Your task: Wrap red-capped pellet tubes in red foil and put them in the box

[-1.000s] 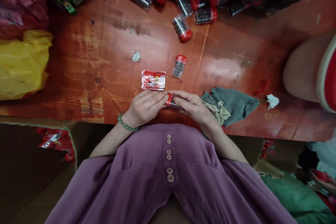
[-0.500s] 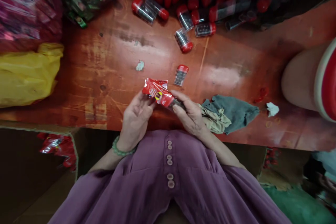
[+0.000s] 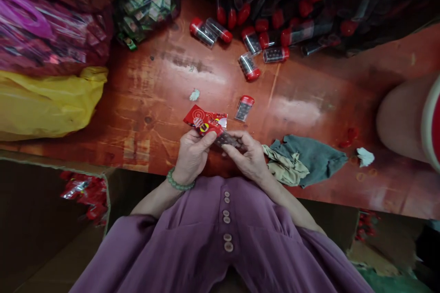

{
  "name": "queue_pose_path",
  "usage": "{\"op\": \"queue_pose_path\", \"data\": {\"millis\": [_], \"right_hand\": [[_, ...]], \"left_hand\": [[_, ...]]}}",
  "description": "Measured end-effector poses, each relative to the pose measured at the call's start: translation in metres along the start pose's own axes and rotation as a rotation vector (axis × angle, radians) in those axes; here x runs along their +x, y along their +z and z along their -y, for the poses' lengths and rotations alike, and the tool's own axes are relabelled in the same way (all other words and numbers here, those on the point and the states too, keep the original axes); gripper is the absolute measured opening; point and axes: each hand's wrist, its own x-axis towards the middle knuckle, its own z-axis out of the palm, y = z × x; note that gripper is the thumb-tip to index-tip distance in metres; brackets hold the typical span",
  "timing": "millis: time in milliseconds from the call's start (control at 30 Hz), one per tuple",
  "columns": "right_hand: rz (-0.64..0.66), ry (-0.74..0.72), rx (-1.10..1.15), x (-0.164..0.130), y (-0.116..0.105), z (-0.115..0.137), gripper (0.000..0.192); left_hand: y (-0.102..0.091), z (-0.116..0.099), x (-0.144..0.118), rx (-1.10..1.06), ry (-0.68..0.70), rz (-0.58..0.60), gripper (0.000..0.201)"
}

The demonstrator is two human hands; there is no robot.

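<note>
Just above my lap I hold a red printed packet (image 3: 201, 120) with a yellow spot, whose lower end shows dark round balls. My left hand (image 3: 194, 155), a green bead bracelet at its wrist, grips the middle of the packet, thumb on top. The fingers of my right hand (image 3: 248, 153) are closed on the dark end; whether a separate tube sits inside I cannot tell. A clear tube of dark balls with a red cap (image 3: 244, 109) lies on the red table (image 3: 165, 114) beyond my hands.
Several red-capped tubes (image 3: 249, 67) spill from a dark pile at the back. Left are a yellow bag (image 3: 48, 105), a pink bag (image 3: 75, 41) and a bag of green packets (image 3: 147, 0). Right are grey cloth (image 3: 309, 158) and a pale bucket (image 3: 402, 119). An open carton (image 3: 62, 160) stands below.
My left hand has gone from loosely open beside the packet to gripping it, thumb on top. The packet has turned slightly and lies flatter. The whole view has shifted a little.
</note>
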Motion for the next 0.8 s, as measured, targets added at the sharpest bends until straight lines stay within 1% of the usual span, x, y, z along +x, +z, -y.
{"op": "queue_pose_path", "data": {"millis": [67, 133, 267, 333, 400, 467, 567, 667, 733, 800], "right_hand": [[-0.048, -0.055, -0.052, 0.001, 0.000, 0.002, 0.021], [-0.077, -0.077, -0.029, 0.001, 0.002, 0.003, 0.020], [-0.112, 0.061, 0.211, 0.001, 0.012, 0.002, 0.020], [-0.133, 0.112, 0.292, 0.002, 0.015, 0.002, 0.022], [-0.135, 0.134, 0.342, 0.004, 0.015, 0.003, 0.024], [-0.107, 0.151, 0.391, 0.007, 0.012, 0.003, 0.024], [-0.066, 0.160, 0.438, 0.010, 0.010, 0.001, 0.024], [-0.081, 0.127, 0.345, 0.010, 0.012, -0.004, 0.025], [-0.138, 0.050, 0.188, 0.009, 0.014, -0.008, 0.022], [-0.208, -0.056, 0.008, 0.008, 0.016, -0.009, 0.021]], "left_hand": [[0.000, 0.001, 0.002, 0.026, 0.017, 0.010, 0.030], [0.001, 0.002, 0.004, 0.043, 0.025, 0.024, 0.029], [0.005, 0.000, 0.005, 0.029, 0.017, 0.086, 0.031], [0.006, -0.002, 0.007, 0.051, 0.002, 0.129, 0.032], [0.005, -0.003, 0.008, 0.083, -0.023, 0.172, 0.034], [0.003, -0.005, 0.011, 0.098, -0.049, 0.205, 0.034], [0.002, -0.007, 0.014, 0.078, -0.047, 0.204, 0.034], [0.003, -0.006, 0.016, 0.044, -0.020, 0.163, 0.033], [0.004, -0.004, 0.017, 0.042, -0.023, 0.139, 0.033], [0.003, -0.001, 0.019, 0.041, -0.027, 0.114, 0.033]]}}
